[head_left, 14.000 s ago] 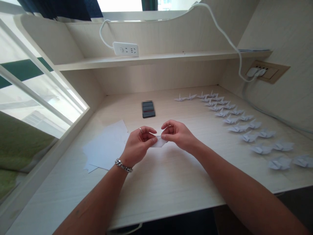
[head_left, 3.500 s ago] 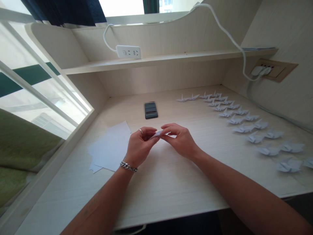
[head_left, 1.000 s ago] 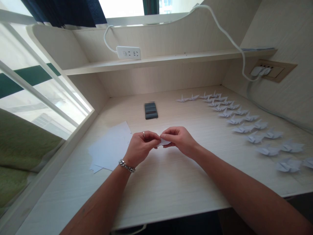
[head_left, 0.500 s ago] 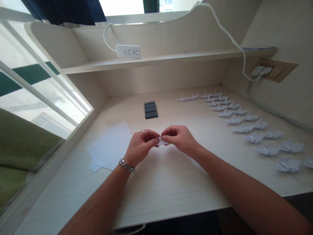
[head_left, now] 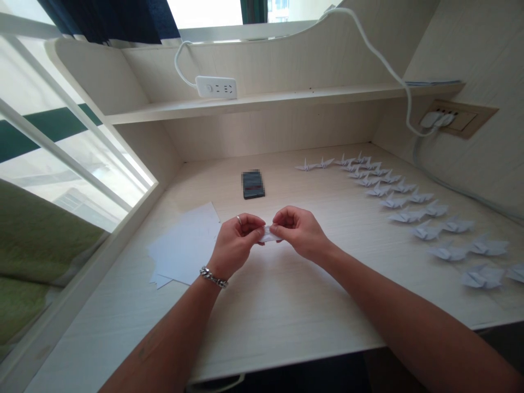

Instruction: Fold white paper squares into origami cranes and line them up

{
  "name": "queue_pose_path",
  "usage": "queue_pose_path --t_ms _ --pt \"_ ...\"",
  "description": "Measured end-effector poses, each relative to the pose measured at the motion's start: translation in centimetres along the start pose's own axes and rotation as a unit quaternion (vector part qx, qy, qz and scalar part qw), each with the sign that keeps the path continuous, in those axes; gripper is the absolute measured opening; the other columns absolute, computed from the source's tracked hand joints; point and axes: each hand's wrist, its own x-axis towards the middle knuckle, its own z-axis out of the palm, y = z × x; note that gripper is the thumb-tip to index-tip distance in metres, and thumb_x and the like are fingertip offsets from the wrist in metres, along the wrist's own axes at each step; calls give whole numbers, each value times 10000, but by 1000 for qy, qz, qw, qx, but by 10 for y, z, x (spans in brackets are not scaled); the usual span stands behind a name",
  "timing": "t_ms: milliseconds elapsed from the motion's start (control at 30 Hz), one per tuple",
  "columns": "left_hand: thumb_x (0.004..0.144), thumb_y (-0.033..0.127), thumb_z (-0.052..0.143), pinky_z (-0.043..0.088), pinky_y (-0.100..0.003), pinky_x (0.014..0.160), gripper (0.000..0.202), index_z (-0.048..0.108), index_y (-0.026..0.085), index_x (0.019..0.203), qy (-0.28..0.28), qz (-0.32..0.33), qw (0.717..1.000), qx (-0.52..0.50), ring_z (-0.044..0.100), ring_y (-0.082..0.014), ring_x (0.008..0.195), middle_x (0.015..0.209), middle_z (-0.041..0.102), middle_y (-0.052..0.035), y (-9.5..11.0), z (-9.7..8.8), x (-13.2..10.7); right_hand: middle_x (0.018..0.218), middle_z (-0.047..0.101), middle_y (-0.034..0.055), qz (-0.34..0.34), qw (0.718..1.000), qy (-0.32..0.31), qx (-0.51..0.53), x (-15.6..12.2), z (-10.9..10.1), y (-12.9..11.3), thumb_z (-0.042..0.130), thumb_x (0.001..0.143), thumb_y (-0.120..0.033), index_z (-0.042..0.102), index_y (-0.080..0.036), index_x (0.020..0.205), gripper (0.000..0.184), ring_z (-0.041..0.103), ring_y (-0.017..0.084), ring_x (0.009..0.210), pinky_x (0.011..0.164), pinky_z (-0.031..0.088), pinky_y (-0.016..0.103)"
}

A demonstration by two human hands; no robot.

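Note:
A small white folded paper piece (head_left: pixel 268 234) is pinched between both my hands just above the pale wooden desk (head_left: pixel 286 305). My left hand (head_left: pixel 234 244), with a ring and a chain bracelet, grips its left end with curled fingers. My right hand (head_left: pixel 297 231) pinches its right end, fingertips almost touching those of the left. Most of the paper is hidden by my fingers.
A stack of white paper sheets (head_left: pixel 184 248) lies left of my hands. A dark phone (head_left: pixel 251 184) sits further back. Several folded paper cranes (head_left: pixel 409 204) stand in two rows along the right. A power strip (head_left: pixel 216 87) rests on the shelf; a window is on the left.
Both hands stayed together on the folded paper and shifted slightly up and away, with the fingers working closer over the piece. Nothing else on the desk moved.

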Motion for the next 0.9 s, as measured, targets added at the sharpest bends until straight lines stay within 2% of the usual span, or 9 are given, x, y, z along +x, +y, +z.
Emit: queue_pose_path --t_ms 133,267,433,600,733,800,900 --pt "677 233 747 542 -270 611 215 645 124 832 -12 13 999 36 645 -142 650 727 687 -34 -5 -2 0 714 645 13 -15 998 4 -53 -4 0 -2 688 731 -284 580 -181 842 186 613 148 635 559 494 273" --pt "705 220 728 539 -279 690 197 645 133 861 -28 46 993 108 665 -163 755 807 702 -58 -10 -4 1 766 661 21 -35 989 -21 -142 -7 -1 -4 647 737 -229 616 -189 857 130 618 154 694 631 489 283" --pt "672 197 744 534 -265 661 191 634 139 818 -15 46 994 100 658 -158 730 772 684 -41 -8 -5 2 745 648 7 -17 995 -39 -90 -3 -5 -5 619 696 -164 625 -177 792 97 601 139 677 608 467 259" --pt "654 197 751 531 -262 616 193 622 138 786 -9 29 997 77 644 -149 669 721 667 -26 -4 -5 1 787 665 17 13 997 -52 -50 0 -8 -5 595 668 -118 634 -165 823 167 620 144 718 645 474 266" --pt "692 201 718 520 -256 632 145 634 144 796 -39 38 992 118 640 -144 684 736 674 -30 -6 -5 1 781 649 17 -5 995 -66 -79 -2 -8 -3 649 709 -208 625 -173 850 147 606 147 708 645 475 278" --pt "700 185 704 513 -247 645 127 642 145 803 -63 40 989 131 636 -138 701 748 678 -31 -7 -6 1 777 642 16 -18 992 -74 -100 -2 -8 -3 642 722 -206 621 -175 833 117 599 145 705 645 473 277" --pt "694 148 683 523 -247 636 129 640 139 815 -80 17 992 93 632 -131 683 735 675 -25 -6 -7 2 752 626 5 -27 991 -75 -104 -2 -9 -4 627 726 -184 606 -178 807 84 586 136 682 614 458 262"
